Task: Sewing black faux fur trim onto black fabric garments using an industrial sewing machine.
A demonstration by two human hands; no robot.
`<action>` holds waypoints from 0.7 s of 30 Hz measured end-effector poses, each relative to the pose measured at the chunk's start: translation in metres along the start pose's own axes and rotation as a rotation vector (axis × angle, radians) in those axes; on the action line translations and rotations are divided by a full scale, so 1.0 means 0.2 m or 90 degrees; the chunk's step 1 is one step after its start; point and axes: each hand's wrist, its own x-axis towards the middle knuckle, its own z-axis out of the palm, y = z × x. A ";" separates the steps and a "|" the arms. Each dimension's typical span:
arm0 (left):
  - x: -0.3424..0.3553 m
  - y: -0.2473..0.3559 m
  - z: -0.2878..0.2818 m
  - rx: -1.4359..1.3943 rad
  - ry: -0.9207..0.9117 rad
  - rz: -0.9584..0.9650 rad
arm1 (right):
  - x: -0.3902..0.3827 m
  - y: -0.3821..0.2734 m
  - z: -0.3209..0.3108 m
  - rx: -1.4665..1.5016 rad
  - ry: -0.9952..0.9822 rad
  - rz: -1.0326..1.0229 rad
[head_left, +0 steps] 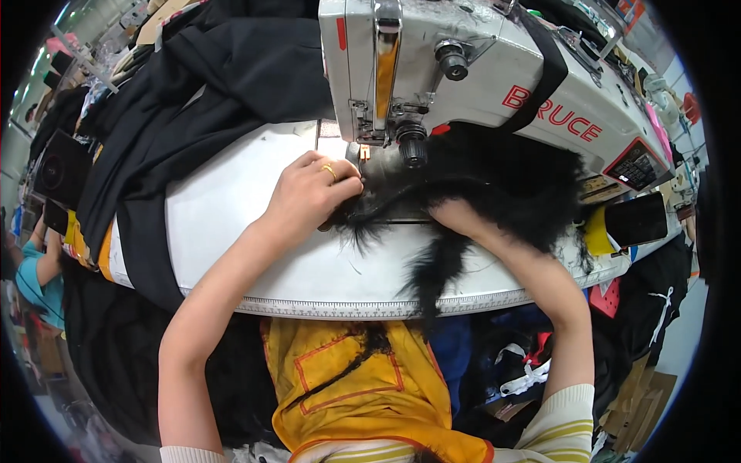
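Note:
A white sewing machine (463,85) stands over the table, its presser foot (364,153) lit by a small lamp. Black furry fabric (517,177) is bunched under the machine's arm, and a strip of it reaches left toward the needle area. Just left of the presser foot, my left hand (312,189) has its fingers curled and pressed together on the edge of the black fabric; a ring is on one finger. My right hand (457,216) reaches in beneath the fur, which hides its fingers. A loose furry tail (436,270) hangs over the table's front edge.
Smooth black cloth (224,69) is heaped at the left and drapes off the white table (224,208). A measuring tape (355,309) runs along the front edge. A dark phone-like slab (637,218) sits at the right. Another person's arm (48,266) shows at far left.

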 end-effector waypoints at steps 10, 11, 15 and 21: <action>0.04 -0.04 0.01 0.072 0.065 0.161 | 0.02 -0.12 -0.56 0.089 0.224 -0.083; 0.04 -0.04 0.00 0.056 0.057 0.154 | 0.08 -0.10 -0.48 0.098 0.193 -0.062; 0.03 -0.08 0.02 -0.024 0.064 0.104 | 0.09 0.00 -0.37 0.271 0.138 -0.088; 0.12 -0.20 0.04 -0.009 0.049 0.234 | 0.12 0.05 -0.28 0.120 0.276 -0.062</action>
